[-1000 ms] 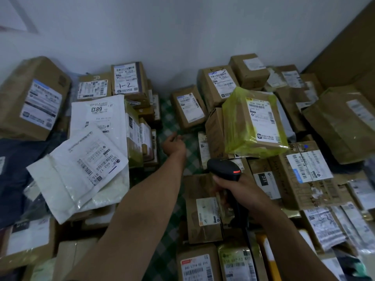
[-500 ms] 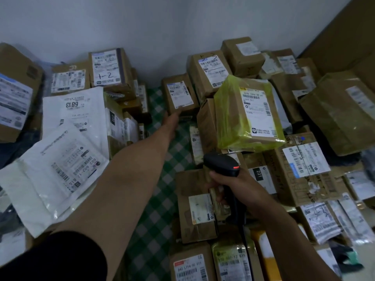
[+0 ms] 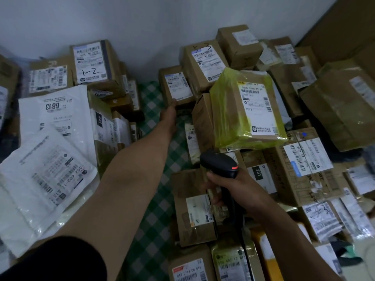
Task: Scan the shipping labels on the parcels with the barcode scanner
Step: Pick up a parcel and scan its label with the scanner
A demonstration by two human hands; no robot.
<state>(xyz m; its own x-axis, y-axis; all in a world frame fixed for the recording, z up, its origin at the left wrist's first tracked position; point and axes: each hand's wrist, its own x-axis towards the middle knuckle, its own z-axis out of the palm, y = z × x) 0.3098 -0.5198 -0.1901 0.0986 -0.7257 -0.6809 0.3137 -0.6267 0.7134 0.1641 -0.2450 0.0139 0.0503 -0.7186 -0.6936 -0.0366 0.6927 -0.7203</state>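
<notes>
Head view: the right hand [image 3: 236,189] grips the scanner [image 3: 220,165] by its handle, just below the yellow parcel [image 3: 247,110]. The fingers [image 3: 216,200] are curled closed round the black handle. The scanner head carries a red mark on its right side and points up toward the near lower edge of the yellow parcel. The two are close; contact cannot be determined.

The yellow parcel is a box wrapped in yellow film. It sits tilted on top of brown boxes. Its white label [image 3: 256,106] faces the camera, with barcodes visible.

The left hand [image 3: 169,116] is stretched out to the left of the yellow parcel, with the arm over the green checked cloth [image 3: 154,209]. Its fingers [image 3: 172,104] are straight and hold nothing. The tips touch the near lower corner of a small box [image 3: 167,88], which stands just left of and behind the yellow parcel. The small box carries a second label [image 3: 179,85] on its upper face.

Further left of the yellow parcel, across the cloth, white mailers [image 3: 46,169] lie overlapped with their printed sides up. Behind them a marked box [image 3: 93,63], hand-lettered "1-2", stands against the wall [image 3: 142,21]. Below the yellow parcel, under the scanner, a flat box [image 3: 194,209] lies at the edge of the cloth. More labelled brown boxes are stacked to the right of the yellow parcel.
</notes>
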